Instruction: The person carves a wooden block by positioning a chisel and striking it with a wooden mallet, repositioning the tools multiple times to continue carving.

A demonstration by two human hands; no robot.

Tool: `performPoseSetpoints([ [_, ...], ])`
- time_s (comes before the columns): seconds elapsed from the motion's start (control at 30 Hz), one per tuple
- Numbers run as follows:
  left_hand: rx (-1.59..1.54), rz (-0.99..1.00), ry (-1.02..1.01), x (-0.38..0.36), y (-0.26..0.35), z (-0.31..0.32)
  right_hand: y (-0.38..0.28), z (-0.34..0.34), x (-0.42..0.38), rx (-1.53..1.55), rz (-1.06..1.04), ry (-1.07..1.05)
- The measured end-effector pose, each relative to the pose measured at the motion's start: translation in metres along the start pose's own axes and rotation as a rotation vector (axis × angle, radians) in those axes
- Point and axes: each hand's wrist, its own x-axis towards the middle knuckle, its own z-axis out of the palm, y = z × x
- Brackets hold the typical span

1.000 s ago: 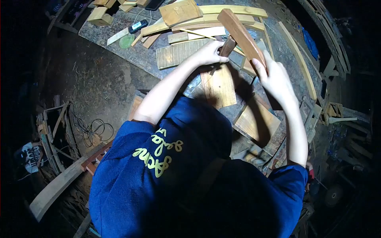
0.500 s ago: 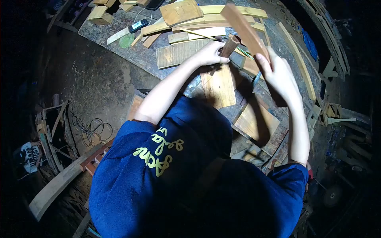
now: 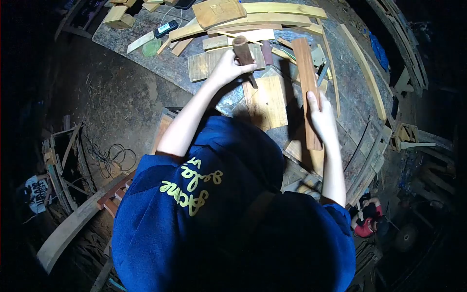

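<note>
Over square board (image 3: 266, 100): our left hand (image 3: 225, 68) fisted on chisel handle (image 3: 242, 50), right hand (image 3: 322, 117) clamped round long wooden bar (image 3: 307, 82). Off-centre blow could glance, hit knuckles.

Reddish-brown wooden strip (image 3: 307, 87), smooth and matt, dark rounded wooden tool handle (image 3: 242, 50), pale square wooden board (image 3: 266, 101) with visible grain, grey rough-sawn plank (image 3: 204, 64), curved pale wooden slats (image 3: 272, 14), speckled grey worktop (image 3: 146, 58), blue cloth shirt (image 3: 214, 228)
</note>
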Motion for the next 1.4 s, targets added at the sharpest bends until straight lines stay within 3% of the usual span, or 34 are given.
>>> performPoseSetpoints([
  [0.23,0.078,-0.063,0.042,-0.011,0.01,0.005,0.029,0.052,-0.03,0.164,0.103,-0.135],
  [0.47,0.174,0.026,-0.009,-0.001,0.0,0.001,0.038,0.083,-0.048,0.179,0.163,-0.153],
  [1.4,0.217,0.036,-0.108,0.007,0.013,0.01,0.047,0.092,-0.055,0.182,0.162,-0.186],
])
